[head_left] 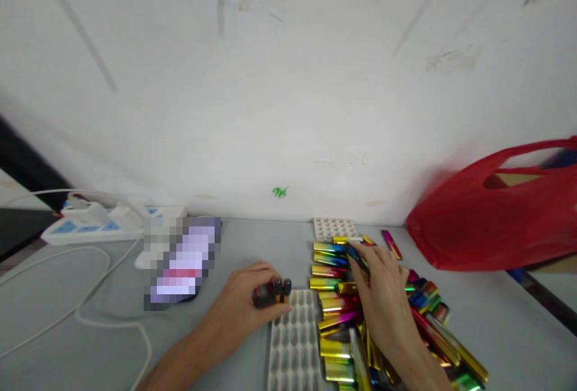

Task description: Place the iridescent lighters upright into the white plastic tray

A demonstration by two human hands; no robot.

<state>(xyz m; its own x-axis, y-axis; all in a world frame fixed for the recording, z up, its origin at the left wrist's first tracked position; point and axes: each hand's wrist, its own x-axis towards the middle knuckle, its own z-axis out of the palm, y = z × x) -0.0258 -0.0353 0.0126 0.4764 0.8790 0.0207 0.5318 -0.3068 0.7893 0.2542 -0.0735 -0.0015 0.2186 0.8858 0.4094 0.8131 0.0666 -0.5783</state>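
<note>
- At the far left, a white power strip point(94, 232) is set against the foot of the wall point(252, 109), with plugs pushed into it.
- Below it, the lower left of the frame is crossed by a white cable point(83, 313), laid in loose curves on the grey tabletop point(243, 241).
- Just right of the strip, a phone point(186, 265) is seen lying at a slant (its screen is blurred into blocks).
- Left of the lower centre, small dark-tipped pieces point(282, 286) are clasped in the left hand point(255, 295); two round black ends are shown side by side at the fingertips.
- At the lower centre, a pale tray point(295, 343) with rows of hollows is placed, its upper left corner partly covered by that hand.
- Right of centre, a smaller pale tray point(334, 228) is seen near the wall.
- In front of it, shiny multicoloured tubes point(336, 304) are heaped down to the bottom edge.
- Over this heap, well apart from the left, the right hand point(383, 283) is placed with its fingers at a dark tube point(358, 257); whether it is gripped or only touched cannot be told.
- At the right edge, a red bag point(491, 217) is stood against the wall.
</note>
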